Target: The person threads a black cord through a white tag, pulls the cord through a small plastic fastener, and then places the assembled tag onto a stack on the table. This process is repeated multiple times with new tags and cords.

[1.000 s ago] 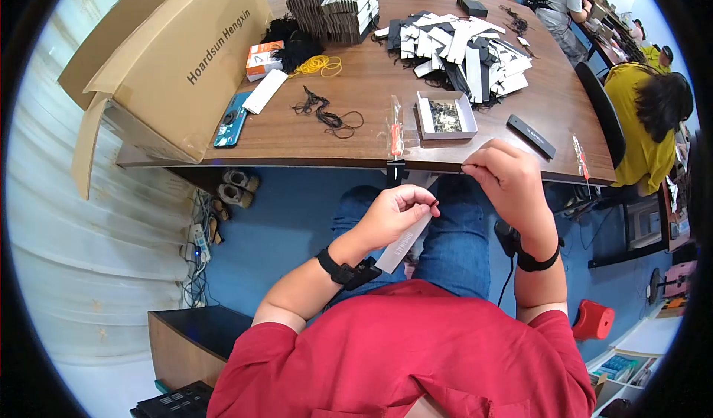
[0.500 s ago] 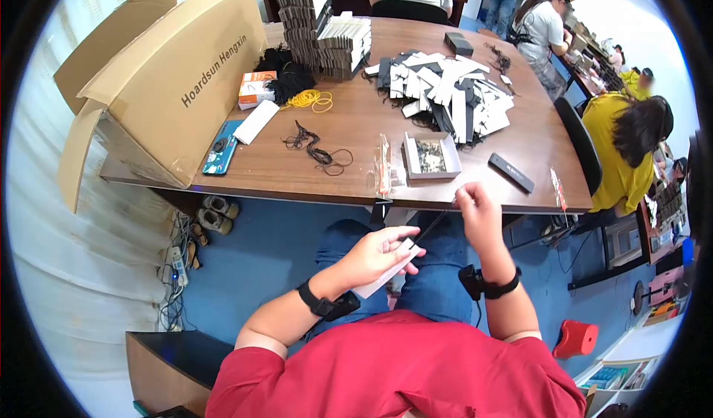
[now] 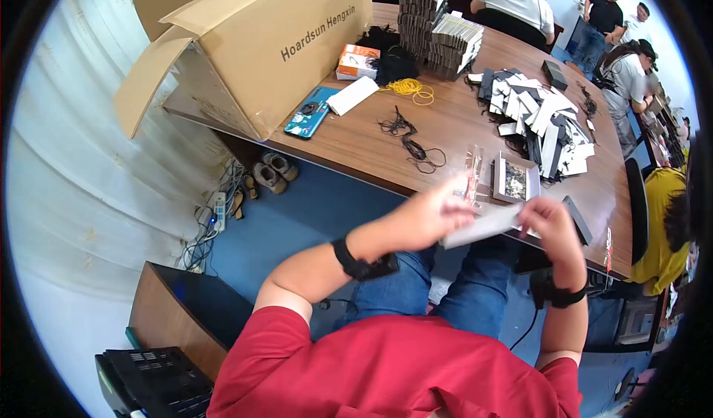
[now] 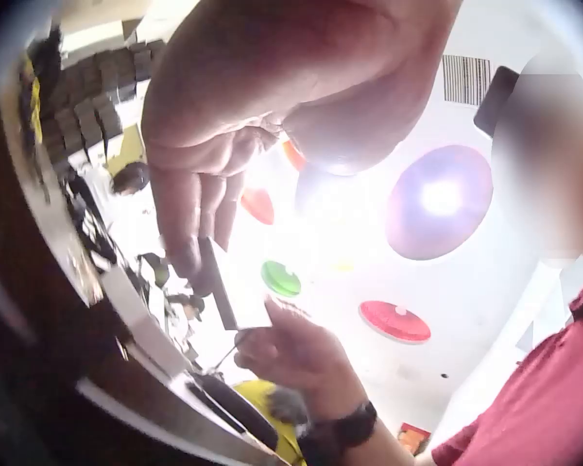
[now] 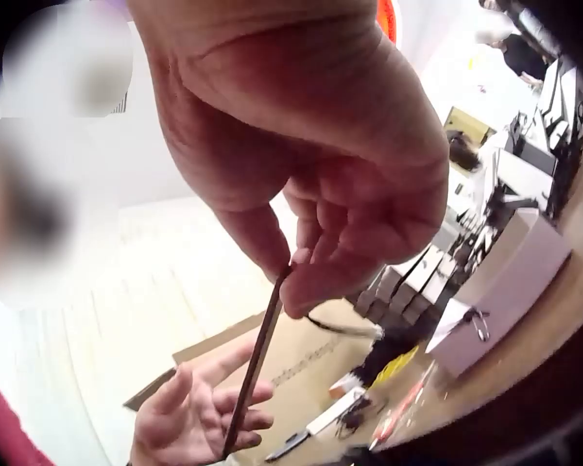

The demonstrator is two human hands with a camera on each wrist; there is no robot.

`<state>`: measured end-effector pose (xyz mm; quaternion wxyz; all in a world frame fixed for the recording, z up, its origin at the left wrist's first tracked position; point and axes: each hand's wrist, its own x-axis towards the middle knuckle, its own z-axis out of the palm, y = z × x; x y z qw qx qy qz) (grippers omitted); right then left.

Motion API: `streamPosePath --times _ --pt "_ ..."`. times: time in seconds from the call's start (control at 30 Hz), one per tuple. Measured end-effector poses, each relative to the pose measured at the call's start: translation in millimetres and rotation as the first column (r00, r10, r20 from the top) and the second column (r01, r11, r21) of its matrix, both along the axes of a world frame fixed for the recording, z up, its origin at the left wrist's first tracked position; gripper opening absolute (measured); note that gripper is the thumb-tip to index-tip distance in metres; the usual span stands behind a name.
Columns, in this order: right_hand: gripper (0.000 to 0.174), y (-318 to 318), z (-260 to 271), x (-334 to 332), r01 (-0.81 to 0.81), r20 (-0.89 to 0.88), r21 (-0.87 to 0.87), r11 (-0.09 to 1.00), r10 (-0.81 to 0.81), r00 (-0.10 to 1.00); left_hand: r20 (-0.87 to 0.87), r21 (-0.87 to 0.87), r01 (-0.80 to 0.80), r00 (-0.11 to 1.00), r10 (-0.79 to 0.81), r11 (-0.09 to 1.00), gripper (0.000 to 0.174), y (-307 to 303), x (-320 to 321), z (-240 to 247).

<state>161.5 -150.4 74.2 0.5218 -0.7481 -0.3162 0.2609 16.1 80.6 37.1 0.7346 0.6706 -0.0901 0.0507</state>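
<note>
Between the hands, in front of the table edge, is a pale hang tag, long and flat. My right hand pinches one end between thumb and index finger; in the right wrist view a thin black cord comes out by those fingertips, and the tag shows edge-on. At the tag's other end is my left hand, blurred in the head view. Its fingers are loosely extended, with the palm turned toward the tag, not curled round it. An open white box of small metal pieces stands just beyond the hands.
A heap of white and black tags lies behind the box. Farther back are stacked tag bundles, yellow cord and a black cord tangle. A large carton occupies the left, near a blue phone. Seated people work beyond.
The left hand has loosened from the tag, and the right hand has gone from pulling the black cord to pinching the tag's end. Both hands moved toward the table; the head view swung left.
</note>
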Motion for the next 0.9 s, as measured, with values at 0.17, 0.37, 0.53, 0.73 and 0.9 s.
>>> streamPosePath --times 0.17,0.37,0.53,0.73,0.9 --pt "0.018 -19 -5 101 0.46 -0.218 0.278 0.843 -0.412 0.885 0.094 0.371 -0.505 0.856 0.509 0.779 0.033 121 41 3" --pt "0.039 -11 -27 86 0.524 0.147 0.311 0.793 -0.584 0.798 0.22 0.939 -0.344 0.621 0.753 0.008 0.048 228 54 -7" --pt "0.036 1 -55 26 0.337 0.202 0.257 0.906 -0.392 0.898 0.168 0.981 -0.173 0.548 0.819 -0.086 0.04 224 63 -14" --pt "0.033 0 -49 -27 0.248 0.347 0.188 0.95 -0.3 0.888 0.275 0.961 -0.154 0.583 0.765 -0.228 0.028 230 70 -29" --pt "0.033 -14 -56 -38 0.253 0.309 0.201 0.946 -0.307 0.9 0.062 0.839 -0.438 0.666 0.744 0.322 0.038 192 48 -22"
